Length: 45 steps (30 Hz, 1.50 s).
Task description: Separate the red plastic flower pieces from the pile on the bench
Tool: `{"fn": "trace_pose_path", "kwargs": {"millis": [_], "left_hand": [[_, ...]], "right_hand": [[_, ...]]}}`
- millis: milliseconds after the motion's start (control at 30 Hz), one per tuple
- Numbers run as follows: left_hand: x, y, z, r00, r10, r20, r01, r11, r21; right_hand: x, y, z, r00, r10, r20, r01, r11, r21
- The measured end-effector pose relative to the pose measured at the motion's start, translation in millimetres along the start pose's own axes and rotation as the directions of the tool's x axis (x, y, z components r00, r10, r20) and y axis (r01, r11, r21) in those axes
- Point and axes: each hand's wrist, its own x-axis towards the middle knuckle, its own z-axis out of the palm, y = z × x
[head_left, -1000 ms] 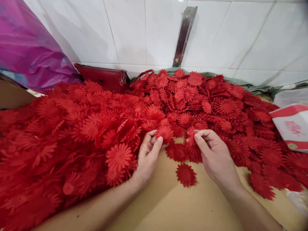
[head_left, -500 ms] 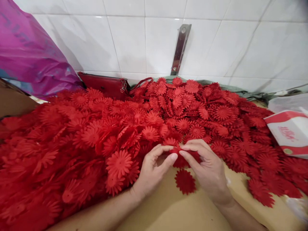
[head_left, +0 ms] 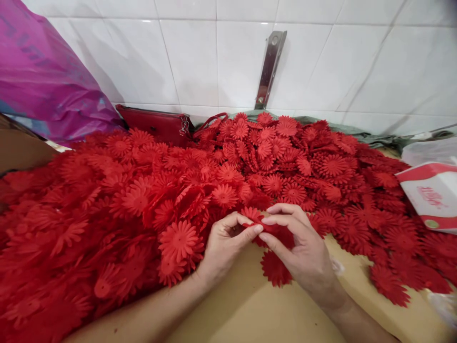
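Note:
Between my two hands is a small red flower-shaped piece [head_left: 254, 227], partly covered by the fingers. My left hand [head_left: 228, 243] is closed, its thumb and forefinger pinching the piece from the left. My right hand [head_left: 303, 243] meets it on the other side, thumb below and forefinger above, closed on the piece's right edge. A darker red flower piece [head_left: 275, 269] lies on the tan surface [head_left: 228, 305] just under my right hand. Brighter red petals [head_left: 252, 213] show right behind the fingertips.
A big heap of red flower pieces [head_left: 135, 200] spreads left, behind and right of my hands. A red purse [head_left: 153, 125] and a purple plastic bag [head_left: 53, 81] stand at back left. A red-and-white packet [head_left: 433, 195] lies at right. Behind rises a white tiled wall [head_left: 193, 62] with a metal bracket [head_left: 270, 69].
My right hand's fingers have shifted and spread slightly at the flower piece, with the forefinger lifted a little from the thumb. My left hand keeps its pinch. The view has moved slightly.

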Motion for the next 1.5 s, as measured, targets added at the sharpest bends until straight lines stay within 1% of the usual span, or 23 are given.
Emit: {"fn": "trace_pose_path", "kwargs": {"millis": [100,233,267,333,400,433,600,733,833,933,1000,1067,1167,1267,1367,1500], "left_hand": [[-0.1,0.1,-0.4,1.000,0.011,0.019,-0.012,1.000,0.016],[0.7,-1.0,0.5,1.000,0.027,0.012,-0.027,1.000,-0.006],[0.8,-1.4,0.9,1.000,0.023,-0.004,-0.023,1.000,-0.016],[1.1,-2.5,1.6,0.998,0.005,-0.056,-0.008,0.999,-0.051],[1.3,-4.0,1.9,0.993,-0.008,-0.114,-0.002,0.997,-0.083],[1.4,-4.8,1.8,0.991,-0.006,-0.132,-0.006,0.996,-0.089],[2.4,-8.8,1.2,0.988,0.033,-0.152,-0.047,0.995,-0.087],[2.3,-8.6,2.2,0.986,0.034,-0.164,-0.048,0.995,-0.084],[2.0,-7.5,3.4,0.987,0.030,-0.160,-0.042,0.996,-0.075],[1.5,-7.7,3.3,0.989,0.018,-0.145,-0.028,0.997,-0.067],[0.7,-8.4,2.0,0.992,0.032,-0.123,-0.034,0.999,-0.010],[-0.5,-9.0,-0.2,0.991,0.084,-0.101,-0.073,0.992,0.105],[-2.8,-8.0,-3.5,0.981,0.188,-0.052,-0.165,0.941,0.294],[-4.6,-6.2,-5.1,0.960,0.280,-0.023,-0.245,0.877,0.412],[-5.3,-7.8,-5.9,0.938,0.347,-0.028,-0.298,0.843,0.448],[-6.4,-12.7,-7.5,0.919,0.395,-0.009,-0.351,0.826,0.441]], "right_hand": [[0.7,-0.9,0.3,0.998,0.058,0.009,-0.058,0.994,0.092],[1.7,9.8,-0.1,0.989,0.150,-0.004,-0.147,0.971,0.190],[2.3,14.1,-0.9,0.982,0.184,-0.031,-0.174,0.962,0.212],[3.8,23.0,-3.5,0.961,0.244,-0.127,-0.207,0.946,0.251],[5.5,29.7,-6.4,0.941,0.270,-0.204,-0.213,0.941,0.262],[6.2,31.6,-7.5,0.934,0.281,-0.219,-0.221,0.940,0.260],[6.5,28.0,-6.8,0.918,0.347,-0.192,-0.288,0.916,0.278],[6.3,24.9,-6.4,0.924,0.343,-0.167,-0.280,0.907,0.314],[7.0,25.4,-8.0,0.930,0.325,-0.172,-0.260,0.912,0.318],[7.8,25.2,-8.8,0.921,0.346,-0.178,-0.274,0.902,0.334],[8.4,24.3,-8.9,0.911,0.381,-0.157,-0.303,0.878,0.371],[9.1,23.2,-8.8,0.903,0.408,-0.133,-0.324,0.851,0.413],[9.9,22.1,-8.8,0.902,0.418,-0.110,-0.329,0.828,0.454],[9.7,21.4,-8.5,0.903,0.422,-0.081,-0.331,0.803,0.496],[8.7,19.9,-8.1,0.896,0.440,-0.063,-0.348,0.783,0.516],[8.7,16.0,-8.2,0.893,0.447,-0.057,-0.361,0.785,0.504]]}}
